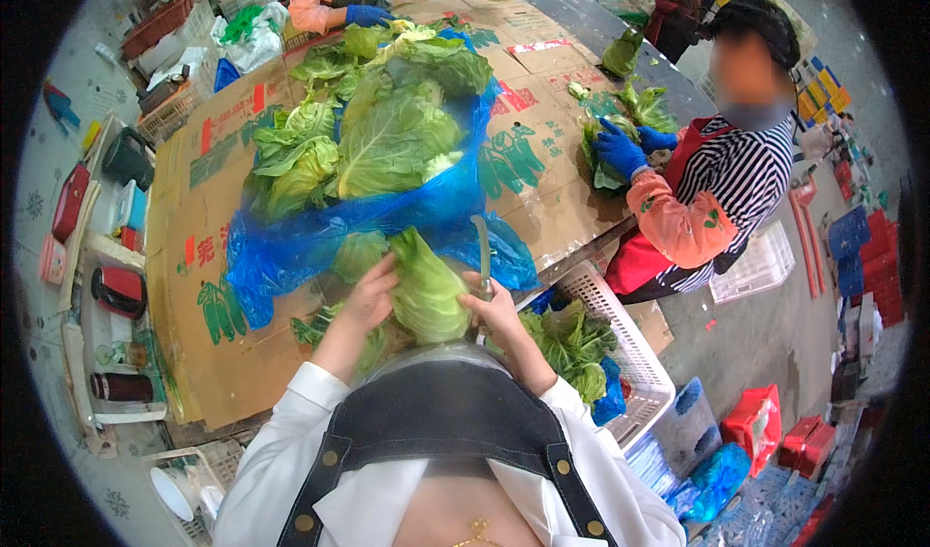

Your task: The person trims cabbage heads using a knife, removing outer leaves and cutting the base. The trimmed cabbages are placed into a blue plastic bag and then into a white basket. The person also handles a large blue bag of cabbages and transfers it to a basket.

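Note:
A pointed green cabbage (429, 289) is upright in front of my apron, at the near side of the table. My left hand (372, 296) holds its left side, fingers along the leaves. My right hand (495, 306) grips a knife (482, 249) whose curved blade points up and away from me. The thumb of that hand rests against the cabbage's right side. Just beyond, a blue plastic bag (356, 220) lies spread open under a heap of cabbages (399, 125). Loose leaves (312, 331) lie on the table left of my hands.
Flattened cardboard (225, 372) covers the table. A white plastic crate (631, 358) holding leaves stands at my right. A co-worker in blue gloves (621, 151) handles a cabbage at the right edge; another person's gloved hand (368, 15) is at the far side. Shelves with a kettle (118, 291) stand left.

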Action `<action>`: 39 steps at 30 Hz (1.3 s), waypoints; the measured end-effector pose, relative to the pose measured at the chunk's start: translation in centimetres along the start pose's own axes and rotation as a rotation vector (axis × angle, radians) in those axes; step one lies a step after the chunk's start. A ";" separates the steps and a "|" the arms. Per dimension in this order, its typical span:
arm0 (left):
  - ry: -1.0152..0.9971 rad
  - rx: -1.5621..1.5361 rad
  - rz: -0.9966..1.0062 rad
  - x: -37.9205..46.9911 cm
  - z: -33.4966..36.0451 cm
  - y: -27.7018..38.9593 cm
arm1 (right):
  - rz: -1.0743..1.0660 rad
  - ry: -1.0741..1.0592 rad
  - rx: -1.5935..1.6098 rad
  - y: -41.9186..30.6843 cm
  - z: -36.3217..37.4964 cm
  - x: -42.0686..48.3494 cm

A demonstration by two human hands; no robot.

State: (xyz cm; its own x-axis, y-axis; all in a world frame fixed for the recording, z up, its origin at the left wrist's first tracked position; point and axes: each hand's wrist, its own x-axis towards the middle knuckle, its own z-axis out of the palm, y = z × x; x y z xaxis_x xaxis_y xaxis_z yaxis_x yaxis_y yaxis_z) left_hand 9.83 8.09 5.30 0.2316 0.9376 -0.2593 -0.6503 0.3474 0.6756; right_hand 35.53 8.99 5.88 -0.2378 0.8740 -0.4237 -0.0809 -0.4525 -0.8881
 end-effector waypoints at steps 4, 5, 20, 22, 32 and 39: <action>-0.142 0.330 0.043 0.1 0.3 0.1 | -0.046 0.115 -0.004 0.4 -0.1 0.5; -0.114 0.506 0.086 0.3 0.7 -0.3 | -0.038 0.110 -0.002 0.3 -0.1 0.6; 0.214 -0.373 0.035 2.8 3.3 0.9 | 0.007 0.217 0.278 -1.4 -4.2 -2.6; 0.293 -0.354 0.046 2.8 4.5 1.2 | 0.030 0.143 0.333 -1.4 -3.5 -3.0; 0.288 0.395 0.153 3.1 10.3 -1.7 | -0.446 0.105 -0.165 -2.9 -1.8 -2.4; -0.113 0.806 0.253 2.2 10.7 -1.5 | -0.598 0.191 -0.367 -2.6 -1.4 -2.3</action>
State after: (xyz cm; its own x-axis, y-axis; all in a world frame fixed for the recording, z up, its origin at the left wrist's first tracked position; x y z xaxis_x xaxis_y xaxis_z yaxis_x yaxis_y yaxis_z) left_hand 19.06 9.74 11.10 0.2473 0.9689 0.0070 0.0116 -0.0102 0.9999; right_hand 37.69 8.39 8.90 -0.0791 0.9841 0.1593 0.1937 0.1719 -0.9659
